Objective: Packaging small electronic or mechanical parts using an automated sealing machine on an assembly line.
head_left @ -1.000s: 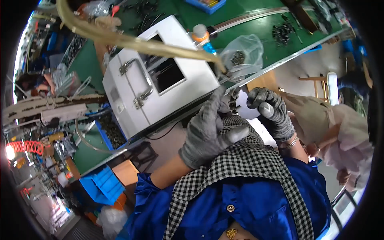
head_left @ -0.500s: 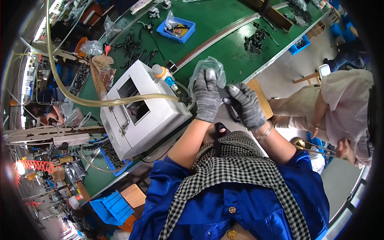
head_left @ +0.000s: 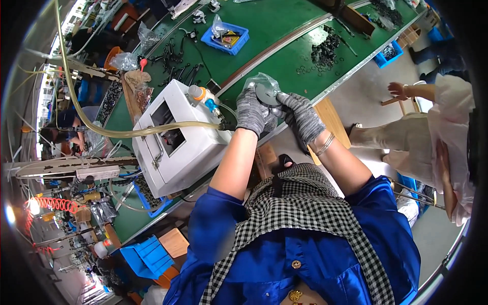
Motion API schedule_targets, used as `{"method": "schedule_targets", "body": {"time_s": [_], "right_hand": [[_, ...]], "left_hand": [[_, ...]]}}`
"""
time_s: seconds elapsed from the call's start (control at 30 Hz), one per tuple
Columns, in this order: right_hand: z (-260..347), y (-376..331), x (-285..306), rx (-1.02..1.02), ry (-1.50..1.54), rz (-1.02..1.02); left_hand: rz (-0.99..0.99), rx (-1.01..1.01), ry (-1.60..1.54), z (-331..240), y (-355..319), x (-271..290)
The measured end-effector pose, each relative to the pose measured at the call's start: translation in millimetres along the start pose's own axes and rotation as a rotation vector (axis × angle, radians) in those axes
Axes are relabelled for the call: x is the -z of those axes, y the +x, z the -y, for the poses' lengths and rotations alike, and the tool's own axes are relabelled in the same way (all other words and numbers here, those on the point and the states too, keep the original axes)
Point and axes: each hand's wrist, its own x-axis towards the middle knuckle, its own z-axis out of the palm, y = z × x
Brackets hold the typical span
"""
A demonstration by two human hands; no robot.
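Above the near edge of the green table, my two hands in grey knit gloves meet around a clear plastic bag (head_left: pixel 261 79). My left hand (head_left: pixel 250 113) is closed on the bag's left side. A round grey disc (head_left: pixel 266 93) shows between the hands, at or inside the bag; which of the two I cannot tell. Fingers bent, my right hand (head_left: pixel 305 118) pinches at the disc's right edge. Below that hand hangs a dark, narrow piece (head_left: pixel 299 136), partly hidden by the glove.
Left of my hands stands a white metal box machine (head_left: pixel 178 140) with a window and a yellowish hose (head_left: pixel 147 131). A blue tray (head_left: pixel 225 39) and a pile of small black parts (head_left: pixel 325 51) lie on the green table (head_left: pixel 274 51). Another person (head_left: pixel 422 137) stands at the right.
My hands have drawn closer together, and the grey disc has come into sight between them. The bag has shifted slightly left. The person at the right now stretches out an arm.
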Motion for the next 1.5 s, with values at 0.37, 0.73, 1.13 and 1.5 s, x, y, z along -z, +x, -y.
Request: {"method": "schedule_targets", "body": {"time_s": [0.37, 0.73, 1.13, 1.5], "right_hand": [[33, -11, 23, 0.038, 0.199, 0.06], [28, -39, 62, -0.014, 0.206, 0.025], [11, -39, 58, -0.029, 0.097, 0.019], [-40, -74, 19, -0.127, -0.552, 0.292]], "left_hand": [[-0.498, -0.397, 1.986, -25, -14, -31], [-0.211, 0.078, 2.379, -34, -5, -28], [-0.293, -1.025, 1.849, -15, -69, -28], [0.138, -0.571, 0.817, 42, -173, 60]]}}
